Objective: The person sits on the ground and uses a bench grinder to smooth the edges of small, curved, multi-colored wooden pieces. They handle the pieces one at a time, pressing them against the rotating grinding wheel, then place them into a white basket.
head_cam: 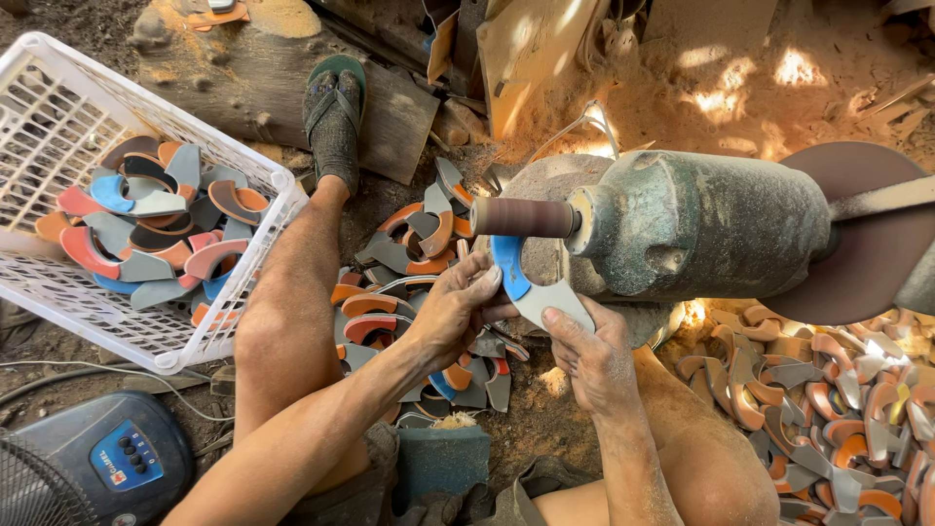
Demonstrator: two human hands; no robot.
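Left hand (456, 310) and right hand (582, 353) both pinch one blue-and-grey curved piece (526, 282), held up against the brown sanding drum (524, 217) of one dusty grinder motor (696, 226). One white basket (268, 209) at left holds many like pieces. Two loose heaps lie on the dirt floor (536, 409). One fan (93, 466), blue panel, lower-left corner.

Person seen from above: bare forearms, left hand (456, 310) and right hand (588, 353) dusted with fine powder (sleeves none), bare legs, dark shorts at the near edge, and a green-soled flip-flop (334, 112) with dark straps.
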